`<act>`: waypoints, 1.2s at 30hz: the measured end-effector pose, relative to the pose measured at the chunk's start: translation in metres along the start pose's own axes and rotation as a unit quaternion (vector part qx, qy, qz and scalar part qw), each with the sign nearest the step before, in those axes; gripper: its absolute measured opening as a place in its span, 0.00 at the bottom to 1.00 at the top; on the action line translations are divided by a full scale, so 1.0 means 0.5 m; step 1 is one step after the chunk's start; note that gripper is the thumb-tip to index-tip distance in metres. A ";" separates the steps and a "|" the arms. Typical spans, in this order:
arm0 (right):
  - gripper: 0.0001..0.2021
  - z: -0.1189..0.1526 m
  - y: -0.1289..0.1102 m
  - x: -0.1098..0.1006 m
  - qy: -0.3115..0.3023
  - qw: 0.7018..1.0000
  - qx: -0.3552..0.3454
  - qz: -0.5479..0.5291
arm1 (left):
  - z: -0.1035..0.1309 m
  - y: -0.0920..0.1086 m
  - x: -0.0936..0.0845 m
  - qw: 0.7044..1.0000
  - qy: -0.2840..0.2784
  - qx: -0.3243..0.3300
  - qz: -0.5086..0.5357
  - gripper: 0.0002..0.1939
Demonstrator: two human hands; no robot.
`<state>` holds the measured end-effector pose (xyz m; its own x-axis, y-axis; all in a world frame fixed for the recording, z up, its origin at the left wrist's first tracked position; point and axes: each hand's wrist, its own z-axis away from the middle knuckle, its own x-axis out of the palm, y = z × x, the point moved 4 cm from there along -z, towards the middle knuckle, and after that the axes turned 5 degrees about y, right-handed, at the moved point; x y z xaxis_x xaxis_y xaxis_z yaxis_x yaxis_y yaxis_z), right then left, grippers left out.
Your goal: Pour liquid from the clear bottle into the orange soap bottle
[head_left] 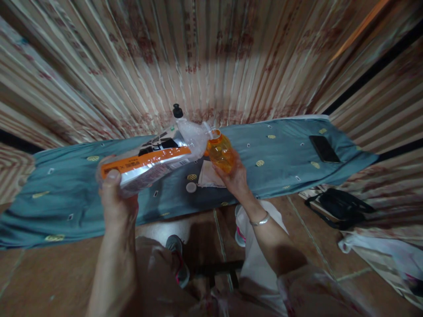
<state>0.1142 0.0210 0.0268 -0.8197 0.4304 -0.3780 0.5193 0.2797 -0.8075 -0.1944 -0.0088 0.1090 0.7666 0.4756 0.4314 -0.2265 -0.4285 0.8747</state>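
Observation:
My left hand (115, 189) is wrapped round the base of a large clear bottle (148, 160) with an orange and silver label. This bottle is tilted to the right, its open neck at the mouth of a small orange bottle (221, 154). Fingers of my right hand (234, 174) grip the orange bottle, which leans a little to the left. Whether liquid passes between the two is too small to tell. Below them, a pale cloth or paper (209, 175) and a white round cap (191, 187) lie on the blue-green cloth.
A patterned cloth (280, 149) covers the long narrow table. On its right part lies a black phone (324, 149). Behind the large bottle stands a black bottle top (177, 111). A black bag (340, 204) sits lower right; striped curtains (211, 57) hang behind.

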 end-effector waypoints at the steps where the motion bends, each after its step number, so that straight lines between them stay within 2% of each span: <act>1: 0.34 0.000 0.000 0.001 -0.003 1.000 0.000 0.002 | 0.000 0.000 0.000 1.000 0.001 -0.001 0.000 0.30; 11: 0.34 0.002 0.006 0.004 -0.002 1.000 0.004 0.007 | 0.002 0.002 0.002 1.000 0.020 -0.014 0.005 0.30; 25: 0.34 0.003 0.004 0.004 -0.006 1.000 -0.005 0.024 | 0.001 0.002 0.000 1.000 0.013 -0.001 0.004 0.28; 36: 0.32 0.003 -0.010 -0.001 -0.008 1.000 0.006 -0.001 | -0.003 -0.001 -0.017 0.999 -0.040 0.001 -0.036 0.19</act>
<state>0.1114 0.0183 0.0306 -0.8239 0.4166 -0.3842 0.5156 0.2698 -0.8132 -0.2016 -0.0117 0.1053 0.8260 0.4427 0.3488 -0.1681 -0.3973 0.9022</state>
